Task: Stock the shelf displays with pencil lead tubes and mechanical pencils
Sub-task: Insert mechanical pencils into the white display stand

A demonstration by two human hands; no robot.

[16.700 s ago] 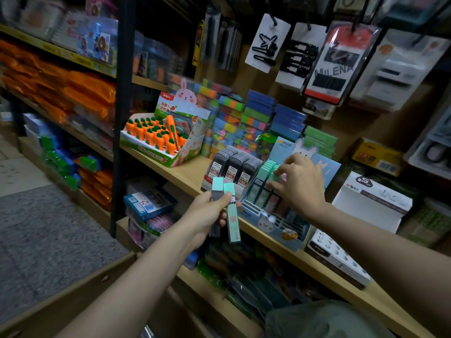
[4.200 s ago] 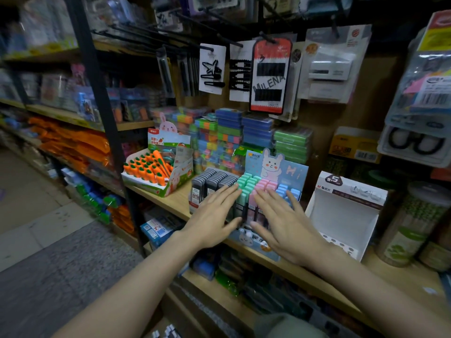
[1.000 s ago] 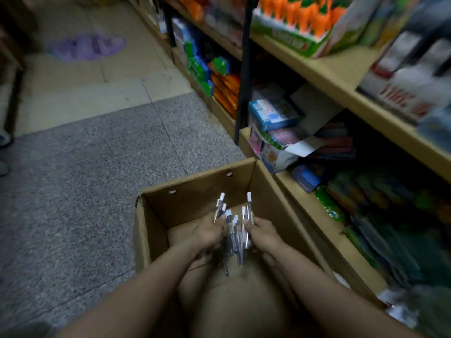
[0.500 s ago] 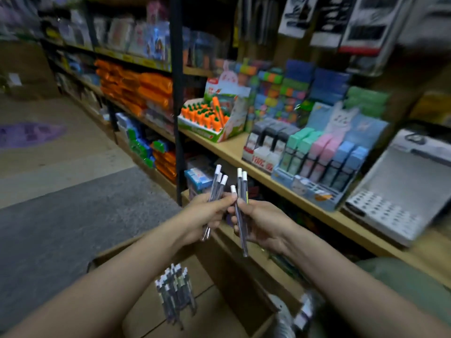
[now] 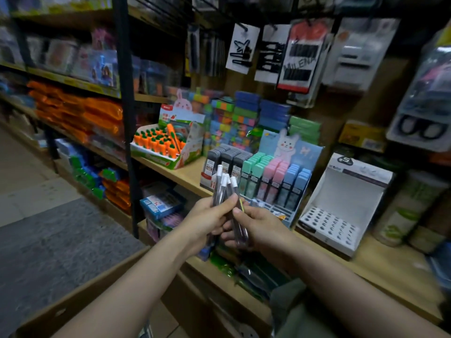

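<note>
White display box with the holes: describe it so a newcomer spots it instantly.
Start at the wooden shelf at hand height and find the bunny-topped rack of pastel lead tubes. Immediately to its right sits the white display box, open-fronted. Unlike its full neighbours it holds nothing: its sloped base is a grid of dark, unfilled holes.

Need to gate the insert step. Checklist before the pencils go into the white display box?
1. Pencils gripped by left hand: ok.
2. Right hand also holding pencils: ok.
3. White display box hole tray empty and facing out: ok.
4. Path from hands to box unobstructed: ok.
5. Pencil tips pointing down, caps up: ok.
6. Pencil count versus holes: cannot tell, bundle blurred.
</note>
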